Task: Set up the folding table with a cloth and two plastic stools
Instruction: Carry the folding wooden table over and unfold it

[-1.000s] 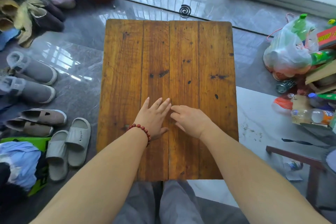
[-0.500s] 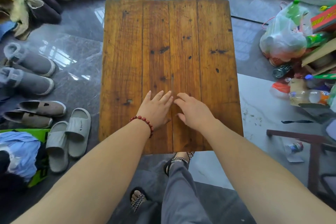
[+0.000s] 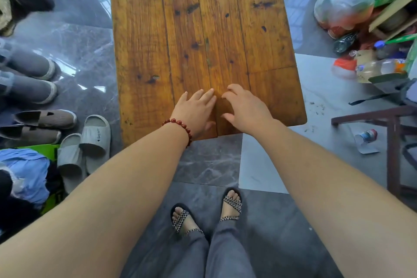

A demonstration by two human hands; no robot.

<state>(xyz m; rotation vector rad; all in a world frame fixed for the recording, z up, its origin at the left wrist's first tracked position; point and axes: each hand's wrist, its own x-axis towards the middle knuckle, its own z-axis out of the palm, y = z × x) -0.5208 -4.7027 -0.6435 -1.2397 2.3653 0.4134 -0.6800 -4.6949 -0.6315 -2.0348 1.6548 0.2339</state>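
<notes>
At far left, two grey shoes lay on the floor, with a brown pair nearer the person and pale slippers just beside those. Blue fabric was bundled at the lower left edge. The wooden tabletop occupied the centre, running from the top of the view down to a near edge just ahead of the person's sandals; its four planks were bare. The left hand, with a red bead bracelet at the wrist, rested palm down on the tabletop close to the near edge, grip open, fingers straight and flat on the wood. Just beside it, almost touching, the right hand sat on the same surface with fingers arched and their tips on the wood; its grip held nothing. Both hands lay along the middle seam. To the right of the tabletop, a filled plastic bag stood on the floor among boxes. A bottle lay on its side nearer the person. A dark wooden frame stood at the right edge, well apart from the tabletop.
</notes>
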